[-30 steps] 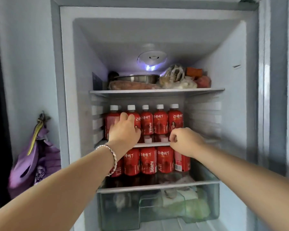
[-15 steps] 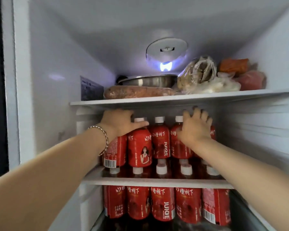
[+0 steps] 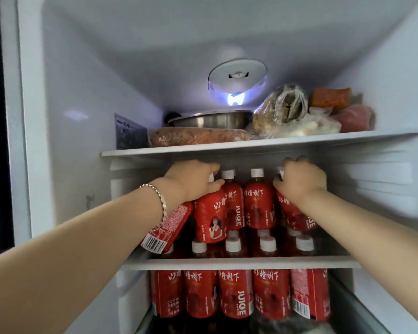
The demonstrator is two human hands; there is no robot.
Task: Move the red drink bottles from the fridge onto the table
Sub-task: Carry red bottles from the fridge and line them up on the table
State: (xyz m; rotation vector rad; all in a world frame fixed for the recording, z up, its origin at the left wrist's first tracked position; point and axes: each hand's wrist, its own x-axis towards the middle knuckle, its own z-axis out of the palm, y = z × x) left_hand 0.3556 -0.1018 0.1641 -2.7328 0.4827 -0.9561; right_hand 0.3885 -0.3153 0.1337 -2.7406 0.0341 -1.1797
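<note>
Middle fridge shelf (image 3: 239,263): left hand (image 3: 193,180) clamped over caps of two left-end red bottles (image 3: 210,213), right hand (image 3: 299,180) gripping neck of right-end bottle (image 3: 292,214), all tilted off upright, bases forward

This looks like a home kitchen. The fridge (image 3: 70,80) is open, with a metal bowl (image 3: 210,120), food in bags (image 3: 282,107) and many red drink bottles (image 3: 260,206) on its shelves (image 3: 227,148).

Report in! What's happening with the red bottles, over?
Left hand grips two tilted red bottles by the tops. Right hand grips another red bottle. None out of the fridge yet; shelf close overhead.
</note>
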